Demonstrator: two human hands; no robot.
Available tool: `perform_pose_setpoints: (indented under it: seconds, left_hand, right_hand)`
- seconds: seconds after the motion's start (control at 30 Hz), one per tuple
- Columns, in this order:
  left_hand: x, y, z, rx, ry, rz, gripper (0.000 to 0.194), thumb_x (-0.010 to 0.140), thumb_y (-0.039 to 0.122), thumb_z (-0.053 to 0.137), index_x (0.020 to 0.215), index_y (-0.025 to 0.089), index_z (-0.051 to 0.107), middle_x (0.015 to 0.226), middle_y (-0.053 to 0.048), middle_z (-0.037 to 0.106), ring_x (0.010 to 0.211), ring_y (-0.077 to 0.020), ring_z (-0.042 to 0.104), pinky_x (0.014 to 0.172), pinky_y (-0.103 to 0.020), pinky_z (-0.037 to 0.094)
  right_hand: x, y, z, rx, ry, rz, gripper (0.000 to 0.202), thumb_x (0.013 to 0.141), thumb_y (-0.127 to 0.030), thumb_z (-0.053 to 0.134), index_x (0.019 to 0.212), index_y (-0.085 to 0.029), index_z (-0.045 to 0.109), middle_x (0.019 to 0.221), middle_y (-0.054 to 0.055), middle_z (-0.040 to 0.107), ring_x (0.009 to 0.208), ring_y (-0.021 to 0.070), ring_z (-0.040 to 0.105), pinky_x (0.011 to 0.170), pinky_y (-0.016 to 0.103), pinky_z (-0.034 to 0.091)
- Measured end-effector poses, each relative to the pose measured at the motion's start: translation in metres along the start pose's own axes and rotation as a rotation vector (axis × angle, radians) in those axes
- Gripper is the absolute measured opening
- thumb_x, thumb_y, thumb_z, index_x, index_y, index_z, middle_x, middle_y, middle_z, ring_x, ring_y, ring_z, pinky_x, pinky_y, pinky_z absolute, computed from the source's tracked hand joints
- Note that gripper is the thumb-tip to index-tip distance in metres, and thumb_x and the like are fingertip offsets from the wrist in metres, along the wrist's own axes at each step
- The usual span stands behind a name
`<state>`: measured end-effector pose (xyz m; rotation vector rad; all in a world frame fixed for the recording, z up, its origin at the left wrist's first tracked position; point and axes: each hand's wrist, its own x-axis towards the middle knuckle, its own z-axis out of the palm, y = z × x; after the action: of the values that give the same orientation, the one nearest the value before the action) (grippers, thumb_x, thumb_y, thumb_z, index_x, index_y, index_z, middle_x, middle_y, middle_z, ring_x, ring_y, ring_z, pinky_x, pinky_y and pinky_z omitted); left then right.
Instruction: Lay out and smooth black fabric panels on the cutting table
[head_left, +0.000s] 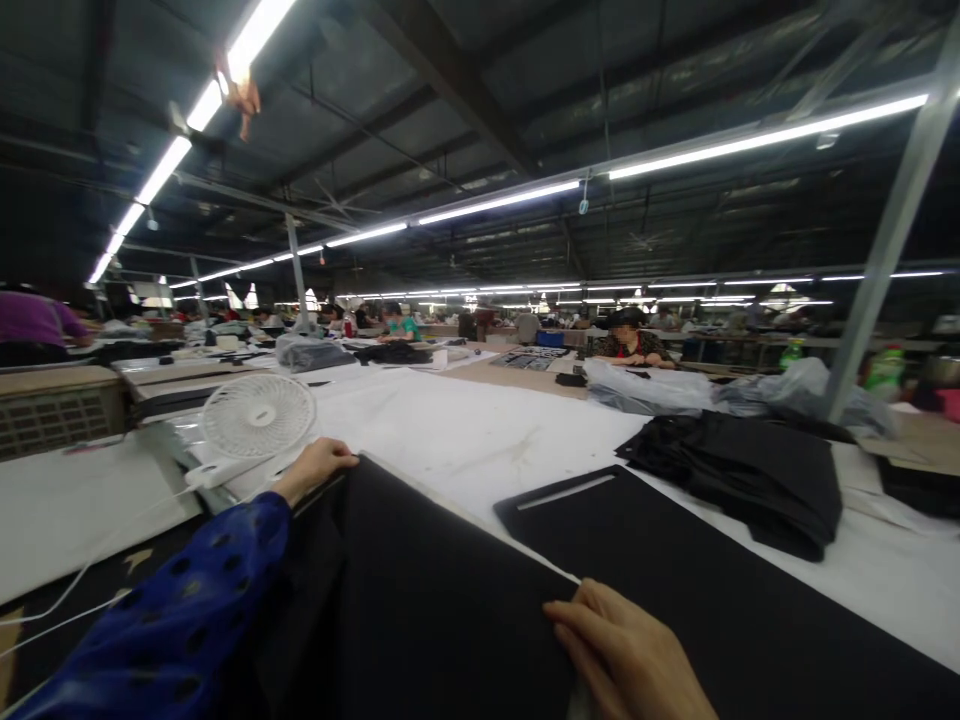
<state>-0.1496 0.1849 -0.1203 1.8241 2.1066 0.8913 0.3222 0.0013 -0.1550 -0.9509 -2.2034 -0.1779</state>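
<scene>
Long fluorescent tube lights run overhead in rows and burn out to white glare, while the roof between them stays dim. The white bench reflects brightly — the black fabric loses nearly all detail. Straight lines bow toward the edges, and the near blue sleeve is soft and blurred.

Two hands, left hand and right hand, one white fan, two flat black fabric panels, near and right, one heap of black cloth.
</scene>
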Motion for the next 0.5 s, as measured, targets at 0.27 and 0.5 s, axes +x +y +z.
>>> perform_pose_setpoints:
  seconds: [0.27,0.5]
  left_hand:
    - [0.0035,-0.0031,0.0103,0.006,-0.046,-0.033,0.031,0.056,0.048,0.065,0.064,0.018,0.067,0.061,-0.002,0.067,0.069,-0.022,0.06,0.063,-0.027,0.039]
    - [-0.0016,-0.0062,0.0087,-0.036,0.038,-0.059,0.025,0.054,0.041,0.071,0.061,0.018,0.065,0.06,-0.002,0.064,0.073,-0.022,0.06,0.064,-0.028,0.041]
  right_hand:
    - [0.002,-0.0004,-0.0022,0.089,-0.121,0.126,0.025,0.092,-0.021,0.042,0.093,-0.023,0.067,0.072,0.001,0.06,0.063,0.0109,0.06,0.054,0.019,0.045]
    - [0.0095,-0.002,-0.0054,-0.2,0.021,-0.197,0.032,0.095,-0.025,0.036,0.102,-0.024,0.067,0.078,0.004,0.064,0.061,0.0138,0.058,0.054,0.024,0.047]
